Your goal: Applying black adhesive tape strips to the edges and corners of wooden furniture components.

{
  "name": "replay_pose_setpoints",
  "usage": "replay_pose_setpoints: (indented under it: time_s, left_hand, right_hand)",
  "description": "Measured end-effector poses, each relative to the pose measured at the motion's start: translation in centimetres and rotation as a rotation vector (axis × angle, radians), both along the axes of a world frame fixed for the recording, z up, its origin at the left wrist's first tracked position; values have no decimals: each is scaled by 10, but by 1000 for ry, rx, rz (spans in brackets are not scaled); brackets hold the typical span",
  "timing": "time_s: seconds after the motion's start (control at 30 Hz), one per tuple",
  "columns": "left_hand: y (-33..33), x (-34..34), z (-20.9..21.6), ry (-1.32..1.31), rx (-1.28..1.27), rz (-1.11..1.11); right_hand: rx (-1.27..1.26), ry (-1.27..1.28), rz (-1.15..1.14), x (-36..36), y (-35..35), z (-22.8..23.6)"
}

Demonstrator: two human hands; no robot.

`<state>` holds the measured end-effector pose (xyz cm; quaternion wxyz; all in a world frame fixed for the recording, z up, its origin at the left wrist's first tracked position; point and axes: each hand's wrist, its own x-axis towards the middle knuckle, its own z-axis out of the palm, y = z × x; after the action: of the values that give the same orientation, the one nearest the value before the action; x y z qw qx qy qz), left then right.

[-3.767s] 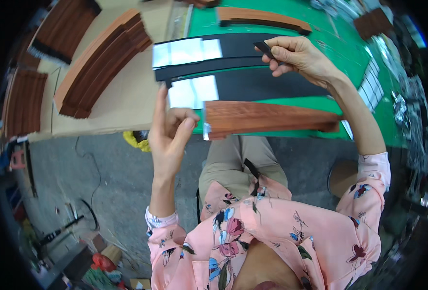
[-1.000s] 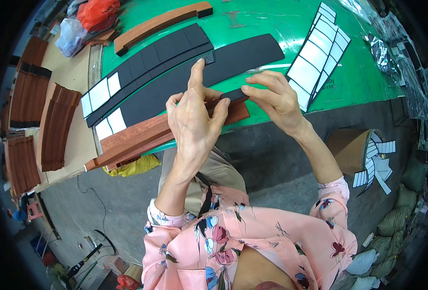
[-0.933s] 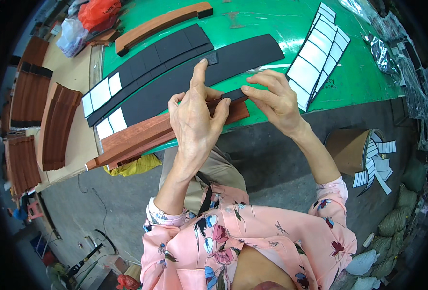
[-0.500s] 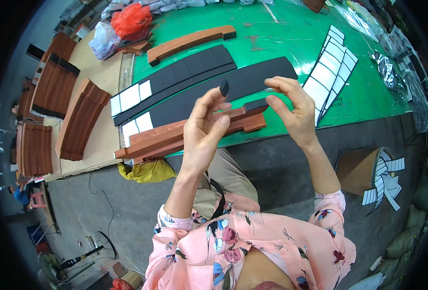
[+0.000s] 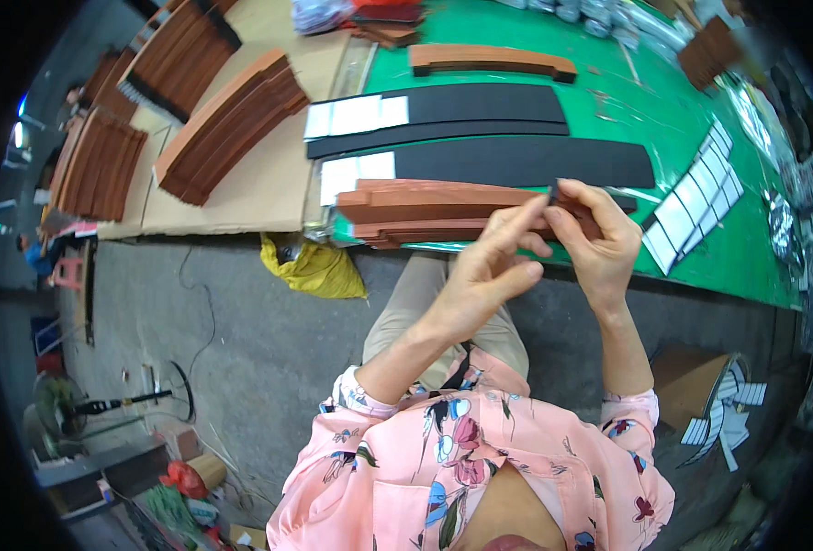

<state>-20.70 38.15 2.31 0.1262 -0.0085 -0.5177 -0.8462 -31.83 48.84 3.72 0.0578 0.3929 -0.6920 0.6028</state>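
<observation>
Between the thumb and forefinger of my right hand (image 5: 602, 243) is a small black pad (image 5: 553, 194), pinched above the table's near edge. My left hand (image 5: 489, 275) is open, thumb apart, its forefinger tip close against the pad; whether it touches cannot be made out. Beneath both hands lie two reddish-brown wooden pieces (image 5: 434, 196), side by side along the edge and partly covered by my fingers. A black piece shows at the right end of the upper one. Beyond them lie black sheets (image 5: 516, 161) with white-backed strips (image 5: 356, 117) at their left ends.
A curved wooden piece (image 5: 493, 61) lies farther back on the green table (image 5: 608, 110). White-backed pads (image 5: 695, 202) are at the right. Stacked brown pieces (image 5: 232, 129) stand on the left board. A yellow bag (image 5: 314, 266) sits below the edge; a bin (image 5: 695, 381) stands lower right.
The small black pad has passed from my left fingertip to my right thumb and forefinger. My hands have come together, and the view has swung left.
</observation>
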Motion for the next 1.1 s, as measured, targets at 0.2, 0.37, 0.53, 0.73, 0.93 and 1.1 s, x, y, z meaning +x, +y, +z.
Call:
replay_pose_setpoints:
  time_s: [0.2, 0.37, 0.53, 0.73, 0.93, 1.1]
  left_hand:
    - [-43, 38, -4, 60, -90, 11]
    - [-92, 72, -5, 44, -400, 187]
    - [-128, 96, -14, -101, -899, 862]
    - [-165, 76, -35, -38, -840, 654]
    - [-173, 70, -42, -86, -725, 466]
    - [-169, 67, -33, 92, -885, 792]
  right_hand:
    - [-80, -268, 206, 32, -35, -6]
    - [213, -60, 407, 44, -65, 6]
    - [165, -296, 451, 44, -81, 6]
    - [121, -792, 589, 56, -113, 15]
    - [129, -849, 744, 41, -115, 17]
    - [137, -865, 659, 48, -120, 13]
